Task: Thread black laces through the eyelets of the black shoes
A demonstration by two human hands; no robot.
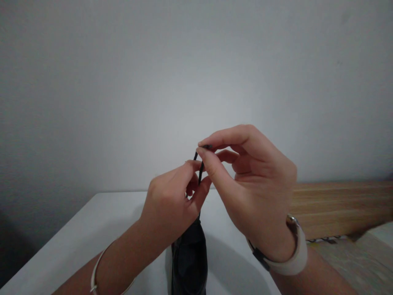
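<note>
A black shoe (190,262) stands on the white table, its opening toward me at the bottom middle of the head view. From it a black shoelace (200,173) rises to my hands. My right hand (258,176) pinches the lace near its end between thumb and index finger, and a dark tip pokes out behind the fingertips. Lower and to the left, my left hand (173,198) has its fingers closed around the lace, just above the shoe. The front of the shoe and part of the lace are hidden behind my left hand.
The white table (101,221) reaches back to a plain grey wall (172,82). Beyond its right side are a wooden plank-like surface (344,205) and a lower floor area (344,262). My right wrist wears a pale-banded watch (288,264), my left a thin bangle (94,272).
</note>
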